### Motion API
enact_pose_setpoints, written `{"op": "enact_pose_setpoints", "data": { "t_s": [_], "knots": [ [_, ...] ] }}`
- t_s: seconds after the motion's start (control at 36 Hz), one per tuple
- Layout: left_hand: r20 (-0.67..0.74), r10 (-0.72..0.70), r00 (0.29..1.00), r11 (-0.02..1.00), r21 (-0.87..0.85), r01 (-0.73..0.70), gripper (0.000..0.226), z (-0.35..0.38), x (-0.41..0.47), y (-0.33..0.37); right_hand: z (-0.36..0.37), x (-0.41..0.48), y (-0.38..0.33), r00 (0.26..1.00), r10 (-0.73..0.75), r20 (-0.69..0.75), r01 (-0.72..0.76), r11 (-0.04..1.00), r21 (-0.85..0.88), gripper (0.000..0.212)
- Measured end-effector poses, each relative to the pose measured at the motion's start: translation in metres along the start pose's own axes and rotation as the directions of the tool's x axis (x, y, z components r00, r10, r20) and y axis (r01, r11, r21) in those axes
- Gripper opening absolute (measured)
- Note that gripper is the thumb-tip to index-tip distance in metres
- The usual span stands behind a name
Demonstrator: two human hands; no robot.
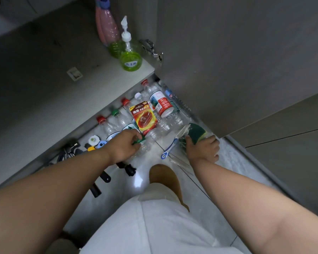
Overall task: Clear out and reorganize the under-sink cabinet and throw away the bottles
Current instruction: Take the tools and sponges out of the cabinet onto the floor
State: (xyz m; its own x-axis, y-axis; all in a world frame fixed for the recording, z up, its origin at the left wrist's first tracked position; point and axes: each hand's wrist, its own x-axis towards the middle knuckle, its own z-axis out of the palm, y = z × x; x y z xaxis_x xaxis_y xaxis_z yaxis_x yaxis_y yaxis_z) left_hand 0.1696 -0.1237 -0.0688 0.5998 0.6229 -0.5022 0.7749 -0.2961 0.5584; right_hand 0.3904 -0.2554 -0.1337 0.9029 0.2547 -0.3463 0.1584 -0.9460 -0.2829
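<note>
The left hand [126, 143] grips a green-capped bottle [144, 146] on the floor [237, 162]; the right hand [203, 149] holds one green sponge [196, 132]. Beyond lie bottles [162, 123] with three red caps [101, 119], one green, one white.

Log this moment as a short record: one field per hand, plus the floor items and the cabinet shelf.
left hand: grips green-capped bottle near its cap
right hand: holds green sponge
floor: clear bottles lying in a row, battery pack on top, toothbrush beside sponge
cabinet base: pump bottle, pink bottle
cabinet door: open
</note>
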Motion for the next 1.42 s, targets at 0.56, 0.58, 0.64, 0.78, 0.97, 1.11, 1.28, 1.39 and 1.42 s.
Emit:
{"op": "enact_pose_setpoints", "data": {
  "t_s": [0.56, 0.58, 0.64, 0.78, 0.97, 1.11, 1.28, 1.39, 1.42],
  "knots": [
    [-0.34, 0.015, 0.94, 1.0, 0.03, -0.006, 0.027, -0.094, 0.001, -0.023, -0.032, -0.025, -0.188, 0.642, -0.76, 0.103, 0.732, 0.647, 0.213, 0.039],
    [-0.363, 0.014, 0.932, 1.0, 0.025, -0.005, 0.026, -0.1, 0.005, -0.026, -0.034, -0.023, -0.206, 0.616, -0.782, 0.099, 0.749, 0.62, 0.236, 0.042],
    [-0.403, 0.019, 0.915, 1.0, 0.018, -0.012, 0.028, -0.109, 0.012, -0.031, -0.037, -0.02, -0.242, 0.571, -0.818, 0.062, 0.785, 0.567, 0.248, 0.052],
    [-0.485, 0.043, 0.874, 0.998, -0.015, -0.057, 0.035, -0.127, 0.035, -0.043, -0.043, -0.005, -0.331, 0.507, -0.862, -0.003, 0.854, 0.502, 0.134, 0.072],
    [-0.527, -0.057, 0.848, 0.965, -0.248, -0.089, 0.056, -0.136, 0.075, -0.057, -0.038, 0.013, -0.373, 0.492, -0.87, 0.035, 0.87, 0.489, -0.068, 0.037],
    [-0.508, -0.131, 0.851, 0.925, -0.371, -0.079, 0.087, -0.14, 0.089, -0.057, -0.038, 0.01, -0.354, 0.334, -0.933, -0.132, 0.939, 0.341, -0.036, 0.017],
    [-0.529, -0.137, 0.837, 0.903, -0.415, -0.115, 0.126, -0.143, 0.088, -0.048, -0.047, -0.014, -0.333, 0.233, -0.966, -0.112, 0.95, 0.201, 0.238, 0.03],
    [-0.513, -0.133, 0.848, 0.882, -0.451, -0.135, 0.121, -0.142, 0.076, -0.045, -0.053, -0.038, -0.334, 0.137, -0.988, -0.071, 0.924, 0.101, 0.368, 0.042],
    [-0.506, -0.138, 0.852, 0.879, -0.459, -0.129, 0.114, -0.141, 0.072, -0.045, -0.053, -0.042, -0.335, 0.123, -0.991, -0.055, 0.912, 0.091, 0.401, 0.044]
  ]
}}
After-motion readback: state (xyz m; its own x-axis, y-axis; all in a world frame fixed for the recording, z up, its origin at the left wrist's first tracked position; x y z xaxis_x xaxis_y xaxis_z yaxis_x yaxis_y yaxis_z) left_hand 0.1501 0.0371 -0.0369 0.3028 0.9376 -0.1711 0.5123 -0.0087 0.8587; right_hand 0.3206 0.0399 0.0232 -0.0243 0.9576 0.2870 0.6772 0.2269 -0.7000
